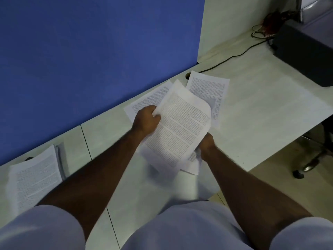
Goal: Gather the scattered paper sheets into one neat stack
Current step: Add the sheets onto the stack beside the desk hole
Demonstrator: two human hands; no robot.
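Observation:
A loose bundle of printed paper sheets (182,127) is lifted above the white desk (261,114), its far corner curling. My left hand (146,120) pinches the bundle's left edge between thumb and fingers. My right hand (207,146) grips its near right edge, fingers hidden under the paper. One printed sheet (209,87) lies flat beyond the bundle. Another sheet (144,103) lies partly under my left hand, near the blue partition. A separate pile of sheets (36,175) rests at the desk's near left.
A blue partition (90,51) lines the desk's far side. A dark box (306,53) with a black cable (234,56) sits at the far right. A cable hole (188,75) is by the far sheet. A chair base (310,165) stands on the floor right.

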